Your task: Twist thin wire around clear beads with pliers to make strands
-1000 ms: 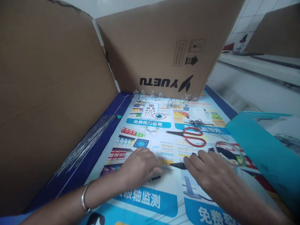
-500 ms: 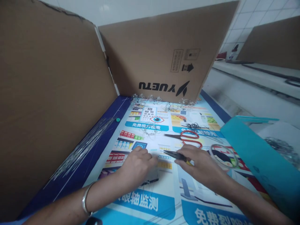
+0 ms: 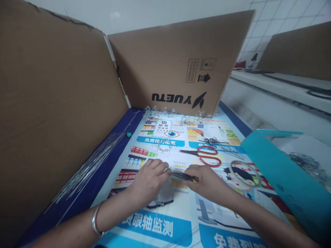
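Observation:
My right hand (image 3: 205, 179) is closed around the handles of pliers (image 3: 182, 176) with dark narrow jaws and a bit of yellow on the grip. The jaws point left and reach the fingertips of my left hand (image 3: 151, 177). Those fingers are pinched together; what they hold is too small or too hidden to name. Beneath my left wrist lies a pale, see-through item with a dark edge (image 3: 165, 202), partly covered. Beyond my hands, red-handled scissors (image 3: 208, 156) lie with blades pointing left. A small loop of clear and silvery pieces (image 3: 164, 148) rests farther back.
Thin silvery wires (image 3: 90, 167) lie bundled on the blue cloth at left. At right stand a teal box (image 3: 281, 182) holding tangled wire pieces (image 3: 307, 165) and a clear ring (image 3: 245, 174). Dark wire loops (image 3: 210, 141) lie behind the scissors. Cardboard panels (image 3: 170, 69) wall the back and left.
My right hand has moved left with the pliers, bringing their jaws to my left fingertips. My left hand stays nearly in place. The view has shifted slightly.

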Motion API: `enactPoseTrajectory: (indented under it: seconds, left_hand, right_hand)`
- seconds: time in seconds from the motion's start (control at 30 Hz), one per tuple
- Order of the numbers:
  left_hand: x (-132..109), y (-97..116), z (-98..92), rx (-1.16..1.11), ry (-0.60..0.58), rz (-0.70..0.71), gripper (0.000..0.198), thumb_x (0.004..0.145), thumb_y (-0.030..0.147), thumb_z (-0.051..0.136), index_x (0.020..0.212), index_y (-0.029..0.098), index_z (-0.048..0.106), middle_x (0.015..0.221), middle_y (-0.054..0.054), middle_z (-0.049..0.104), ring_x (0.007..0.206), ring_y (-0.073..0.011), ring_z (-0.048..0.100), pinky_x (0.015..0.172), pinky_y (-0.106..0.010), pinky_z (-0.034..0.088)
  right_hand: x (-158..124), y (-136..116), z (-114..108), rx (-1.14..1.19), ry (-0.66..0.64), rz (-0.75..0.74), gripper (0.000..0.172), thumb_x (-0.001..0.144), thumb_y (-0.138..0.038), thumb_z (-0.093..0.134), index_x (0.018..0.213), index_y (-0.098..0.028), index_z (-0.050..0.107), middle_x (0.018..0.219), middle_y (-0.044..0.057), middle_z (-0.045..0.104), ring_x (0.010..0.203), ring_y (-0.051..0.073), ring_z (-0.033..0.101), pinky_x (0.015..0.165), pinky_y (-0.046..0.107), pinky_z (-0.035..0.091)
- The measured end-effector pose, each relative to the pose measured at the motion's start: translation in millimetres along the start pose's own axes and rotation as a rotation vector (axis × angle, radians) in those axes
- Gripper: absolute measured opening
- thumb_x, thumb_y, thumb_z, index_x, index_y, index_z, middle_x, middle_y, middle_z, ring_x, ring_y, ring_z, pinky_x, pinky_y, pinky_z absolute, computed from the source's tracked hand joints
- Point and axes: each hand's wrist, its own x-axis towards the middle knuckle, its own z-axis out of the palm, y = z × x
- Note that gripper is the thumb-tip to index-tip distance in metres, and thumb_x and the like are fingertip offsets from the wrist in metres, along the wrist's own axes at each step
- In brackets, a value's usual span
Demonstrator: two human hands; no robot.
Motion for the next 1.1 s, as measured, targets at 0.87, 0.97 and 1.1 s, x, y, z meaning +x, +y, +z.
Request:
enactPoseTrajectory:
  seconds: [0.87, 0.97, 1.1]
  left_hand:
    - [8.3, 7.7, -0.5, 0.029, -0.207, -0.078, 0.008, 0.079, 0.010, 0.054, 0.082, 0.016, 0.057, 0.078, -0.004, 0.055, 0.075, -0.0202, 0.048, 0.060, -0.031, 0.043]
    - [9.8, 7.8, -0.5, 0.038, -0.199, -0.080, 0.008, 0.079, 0.009, 0.053, 0.080, 0.016, 0.056, 0.079, -0.004, 0.056, 0.077, -0.0202, 0.049, 0.062, -0.031, 0.044]
    - [10.4, 5.1, 2.1, 0.024, -0.178, -0.100, 0.010, 0.079, 0.008, 0.052, 0.078, 0.017, 0.057, 0.077, -0.004, 0.056, 0.075, -0.0187, 0.051, 0.060, -0.028, 0.044]
  right_hand:
    - [13.2, 4.8, 10.0, -0.157, 0.028, 0.070, 0.008, 0.072, -0.016, 0.052, 0.069, -0.019, 0.059, 0.072, 0.001, 0.059, 0.069, 0.015, 0.054, 0.058, 0.023, 0.032]
    - [14.1, 3.8, 9.6, -0.155, 0.037, 0.076, 0.009, 0.071, -0.014, 0.051, 0.068, -0.018, 0.059, 0.072, 0.001, 0.059, 0.069, 0.015, 0.053, 0.059, 0.023, 0.032]
    - [17.3, 3.4, 9.7, -0.140, 0.052, 0.095, 0.009, 0.073, -0.015, 0.051, 0.071, -0.018, 0.060, 0.074, 0.002, 0.059, 0.070, 0.015, 0.053, 0.060, 0.023, 0.033]
